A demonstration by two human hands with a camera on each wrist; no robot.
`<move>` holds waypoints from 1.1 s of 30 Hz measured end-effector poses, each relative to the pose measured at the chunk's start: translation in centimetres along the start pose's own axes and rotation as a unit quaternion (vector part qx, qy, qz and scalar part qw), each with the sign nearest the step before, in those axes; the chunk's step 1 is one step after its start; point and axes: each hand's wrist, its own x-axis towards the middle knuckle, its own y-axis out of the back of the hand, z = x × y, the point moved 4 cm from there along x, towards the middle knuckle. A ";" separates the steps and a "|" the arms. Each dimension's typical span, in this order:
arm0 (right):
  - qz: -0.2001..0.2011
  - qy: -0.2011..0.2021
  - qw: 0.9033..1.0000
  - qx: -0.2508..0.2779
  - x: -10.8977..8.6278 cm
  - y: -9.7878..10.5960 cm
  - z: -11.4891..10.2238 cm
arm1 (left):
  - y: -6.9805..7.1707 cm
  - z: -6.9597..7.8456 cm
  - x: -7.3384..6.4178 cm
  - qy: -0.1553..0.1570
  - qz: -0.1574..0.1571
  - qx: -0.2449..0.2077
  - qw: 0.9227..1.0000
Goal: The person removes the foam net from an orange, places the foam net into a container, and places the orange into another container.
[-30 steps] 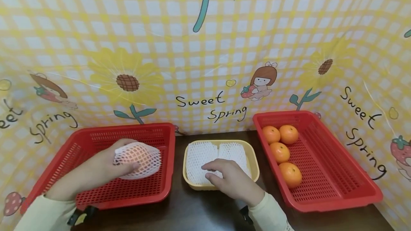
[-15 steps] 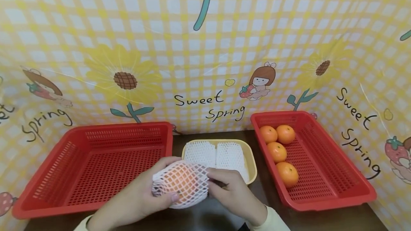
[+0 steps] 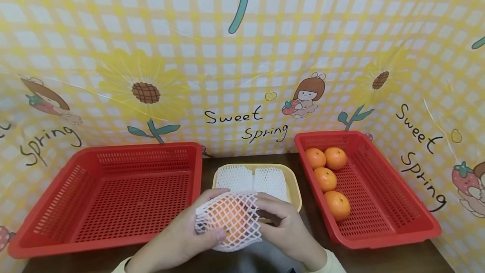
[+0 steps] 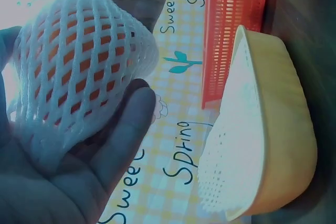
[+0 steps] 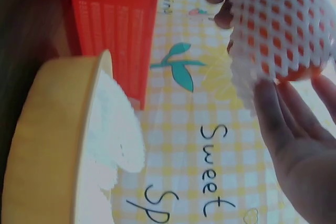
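In the head view, my left hand [image 3: 182,237] grips an orange [image 3: 227,218] in a white foam fruit net [image 3: 248,222], thumb across the near side. My right hand [image 3: 284,226] pinches the net's open right end between thumb and fingers. The left wrist view has the netted orange resting against my left palm, the mesh stretched round it. From the right wrist, my fingertips [image 5: 266,90] meet the edge of the net, where bare orange peel shows. Behind the hands, a yellow tray [image 3: 297,184] holds flat white foam nets [image 3: 270,180].
At the left stands a red plastic basket [image 3: 144,144] with nothing in it. Another red basket [image 3: 382,222] at the right holds several oranges [image 3: 336,205] along its left side. A yellow checked cloth [image 3: 227,75] hangs behind the dark table [image 3: 212,260].
My left hand has carried the netted orange out of the left basket to the front middle. My right hand has left the tray and taken hold of the net's end.
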 end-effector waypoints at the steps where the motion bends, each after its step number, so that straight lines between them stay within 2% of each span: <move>1: -0.011 -0.013 1.000 -0.013 -0.1 0.0 0.0 | 0.0 0.0 0.0 -0.001 0.001 -0.004 1.000; 4: -0.048 -0.040 0.996 -0.066 -0.1 -0.2 0.1 | -0.3 -0.1 0.2 0.002 -0.001 -0.019 1.000; 8: -0.081 -0.070 0.984 -0.146 -0.2 -0.4 0.1 | -0.7 -0.4 0.3 0.013 -0.012 -0.030 0.999; 12: -0.088 -0.072 0.971 -0.208 -0.2 -0.6 0.1 | -1.2 -0.5 0.5 0.004 -0.022 -0.037 0.999; 17: -0.083 -0.063 0.963 -0.249 0.0 -0.5 -0.1 | -1.5 -0.4 0.6 -0.018 -0.031 -0.038 0.999; 20: -0.072 -0.063 0.963 -0.252 0.0 -0.2 -0.2 | -1.3 -0.3 0.5 -0.032 -0.006 -0.002 0.999; 24: -0.050 -0.075 0.968 -0.234 0.0 -0.1 -0.3 | -1.0 -0.3 0.4 -0.032 0.039 0.040 0.998; 28: -0.036 -0.082 0.967 -0.238 -0.1 0.0 -0.3 | -1.0 -0.1 0.3 -0.026 0.071 0.049 0.996; 33: -0.027 -0.105 0.973 -0.202 -0.4 0.0 -0.4 | -0.9 0.3 0.2 -0.010 0.109 0.055 0.992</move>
